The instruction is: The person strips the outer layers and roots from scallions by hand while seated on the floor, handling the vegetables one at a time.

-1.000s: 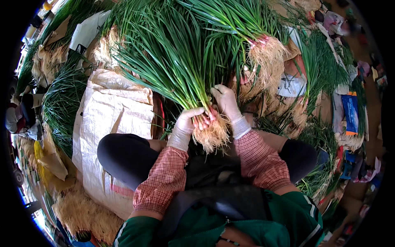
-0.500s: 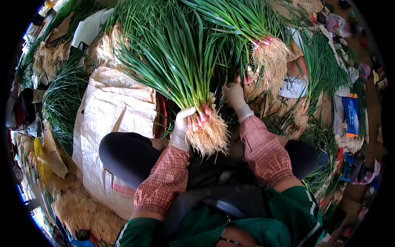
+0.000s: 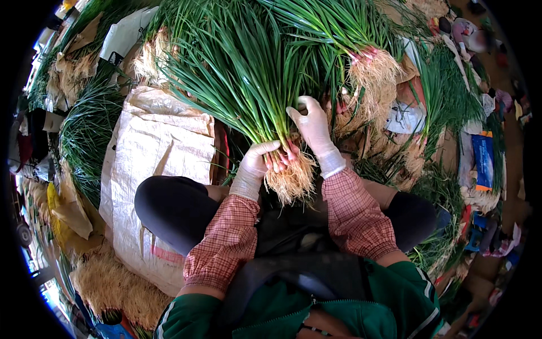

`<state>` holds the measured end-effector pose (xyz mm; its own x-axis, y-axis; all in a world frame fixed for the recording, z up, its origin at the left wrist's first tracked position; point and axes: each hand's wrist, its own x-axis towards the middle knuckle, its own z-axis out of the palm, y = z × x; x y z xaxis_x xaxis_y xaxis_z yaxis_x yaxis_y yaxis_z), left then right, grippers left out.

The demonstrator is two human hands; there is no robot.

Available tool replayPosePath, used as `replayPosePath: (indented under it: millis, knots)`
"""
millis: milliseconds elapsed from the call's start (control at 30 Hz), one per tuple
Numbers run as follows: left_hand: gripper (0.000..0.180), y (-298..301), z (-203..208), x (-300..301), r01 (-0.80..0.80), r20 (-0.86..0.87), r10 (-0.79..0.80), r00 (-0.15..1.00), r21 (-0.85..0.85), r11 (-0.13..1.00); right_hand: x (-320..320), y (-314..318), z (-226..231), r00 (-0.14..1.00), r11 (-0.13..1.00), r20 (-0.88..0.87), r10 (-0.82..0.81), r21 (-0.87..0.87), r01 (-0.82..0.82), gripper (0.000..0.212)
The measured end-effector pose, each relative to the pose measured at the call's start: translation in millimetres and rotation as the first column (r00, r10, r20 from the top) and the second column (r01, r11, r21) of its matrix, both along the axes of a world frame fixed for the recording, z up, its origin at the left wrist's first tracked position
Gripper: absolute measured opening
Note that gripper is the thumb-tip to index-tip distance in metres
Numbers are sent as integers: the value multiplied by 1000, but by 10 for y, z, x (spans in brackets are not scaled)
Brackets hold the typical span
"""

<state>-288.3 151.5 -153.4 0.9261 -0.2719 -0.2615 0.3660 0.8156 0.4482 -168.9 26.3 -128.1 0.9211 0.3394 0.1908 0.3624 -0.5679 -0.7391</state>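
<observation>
A bunch of green onions (image 3: 248, 79) with long green leaves and pinkish bulbs fans away from me. Its pale, stringy roots (image 3: 291, 178) hang toward my lap. My left hand (image 3: 257, 161), in a thin whitish glove, is closed round the stalks just above the bulbs, thumb across the front. My right hand (image 3: 313, 124), gloved the same way, is at the right edge of the bunch. Its thumb and forefinger are bent and apart beside the stalks; the other fingers are partly hidden. Another bunch of green onions (image 3: 370, 62) lies beyond my right hand, roots facing me.
A folded whitish woven sack (image 3: 161, 141) lies left of my bent knee (image 3: 175, 212). More green onions (image 3: 90, 135) are heaped around both sides, with a thick row of roots (image 3: 116, 282) at lower left. A blue and orange packet (image 3: 483, 160) lies far right.
My right hand has moved left and slightly toward the bunch, its thumb and forefinger parting from a pinch. The held bunch has shifted slightly; my left hand still grips it.
</observation>
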Motion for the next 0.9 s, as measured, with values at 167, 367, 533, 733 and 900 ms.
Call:
replayPosePath:
  millis: [167, 367, 533, 733, 900]
  knots:
    - [45, 35, -79, -42, -42, 53, 43, 998, -15, 999, -301, -124, 191, 872, 923, -443, 210, 383, -28, 20]
    - [46, 81, -242, -61, -71, 148, 99, 984, -184, 980, -182, -442, -457, 361, 338, -676, 643, 673, 658, 25]
    - [42, 71, -251, -79, -73, 164, 109, 980, -212, 974, -418, -39, 198, 538, 768, -807, 245, 500, 400, 25]
    - [44, -3, -320, -91, -248, 197, 269, 943, -128, 960, -529, -430, -1085, 672, 879, -647, 359, -9, -477, 27]
    - [46, 65, -318, -155, -242, 158, 255, 954, -101, 965, -346, -543, -876, 900, 990, -432, 55, 139, 7, 27]
